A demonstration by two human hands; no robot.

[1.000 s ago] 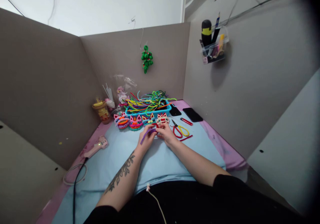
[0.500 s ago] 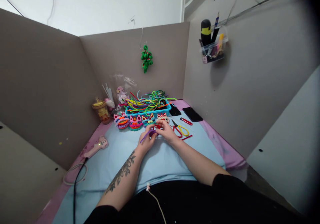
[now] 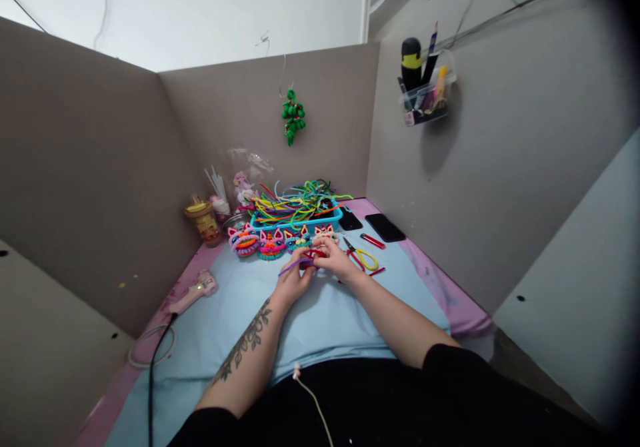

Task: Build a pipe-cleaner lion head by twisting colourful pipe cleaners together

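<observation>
Purple strip [image 3: 289, 268] pinched in your left grip [image 3: 294, 282] and red strip [image 3: 315, 254] in your right grip [image 3: 336, 260], nearer you than the tray [image 3: 320, 223], seem mid-shaping; the next bend calls for steady pressure.

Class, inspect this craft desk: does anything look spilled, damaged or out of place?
Nothing looks spilled or damaged. Slightly untidy, though: the pipe cleaners lie tangled in the blue basket at the back, several jutting past its rim.

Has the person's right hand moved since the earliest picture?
Yes, slightly to the right, judged against the scissors: the right hand now hides more of them.
</observation>
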